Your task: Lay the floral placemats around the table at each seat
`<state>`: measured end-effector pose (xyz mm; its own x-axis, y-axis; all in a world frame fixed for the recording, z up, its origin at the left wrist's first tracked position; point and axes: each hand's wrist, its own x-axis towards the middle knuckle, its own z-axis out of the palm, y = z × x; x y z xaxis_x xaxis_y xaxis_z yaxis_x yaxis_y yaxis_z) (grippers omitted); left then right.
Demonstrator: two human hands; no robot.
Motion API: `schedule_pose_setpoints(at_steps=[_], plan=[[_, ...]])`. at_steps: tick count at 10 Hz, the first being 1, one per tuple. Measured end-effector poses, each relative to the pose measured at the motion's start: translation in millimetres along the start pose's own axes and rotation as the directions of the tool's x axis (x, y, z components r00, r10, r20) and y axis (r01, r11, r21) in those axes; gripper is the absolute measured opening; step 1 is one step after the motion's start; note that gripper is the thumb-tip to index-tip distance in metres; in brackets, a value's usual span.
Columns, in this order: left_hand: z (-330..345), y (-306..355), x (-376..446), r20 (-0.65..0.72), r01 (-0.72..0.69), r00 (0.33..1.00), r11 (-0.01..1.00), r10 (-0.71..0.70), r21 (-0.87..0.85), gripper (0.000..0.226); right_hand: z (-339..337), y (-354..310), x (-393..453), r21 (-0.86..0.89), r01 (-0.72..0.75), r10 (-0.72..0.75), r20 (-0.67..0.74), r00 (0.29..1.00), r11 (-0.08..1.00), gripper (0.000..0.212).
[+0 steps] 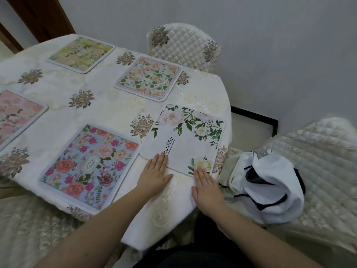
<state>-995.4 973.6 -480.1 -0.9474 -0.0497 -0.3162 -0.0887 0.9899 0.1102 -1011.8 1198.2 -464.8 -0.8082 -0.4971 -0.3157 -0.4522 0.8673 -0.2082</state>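
Observation:
A white placemat (185,138) with pink and white flowers and the word "Beautiful" lies at the table's near right corner. My left hand (154,174) lies flat with its fingertips on the mat's near edge. My right hand (206,187) lies flat too, fingertips touching the mat's near right corner. Several other floral placemats lie around the table (108,105): a blue one (90,167) with pink roses at the near left, a pink one (17,115) at the far left edge, a green-yellow one (81,54) at the back, and a bordered orange-flower one (149,78) at the back right.
The table wears a cream cloth with brown flower motifs. A quilted chair (183,47) stands behind the table's far right side. Another quilted chair (316,167) at my right carries a white drawstring bag (270,186). A grey wall runs behind.

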Motion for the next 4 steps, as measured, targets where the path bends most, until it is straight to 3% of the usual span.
schedule_pose_setpoints(at_steps=[1,2,4], plan=[[0.3,-1.2,-12.5,0.029,-0.028,0.999,0.999,0.027,0.027,0.086,4.3,-9.7,-8.9,0.030,-0.105,0.104,0.021,0.994,0.994,0.067],[-4.1,-1.1,-20.3,0.056,-0.041,0.998,0.996,0.037,0.077,0.077,2.2,-7.4,-20.7,-0.006,-0.061,0.061,0.034,0.998,0.998,0.084],[-13.8,1.8,-35.7,0.118,-0.083,0.991,0.989,0.068,0.125,0.075,-3.9,-0.5,-36.5,-0.042,-0.052,0.054,0.051,0.997,0.998,0.084]])
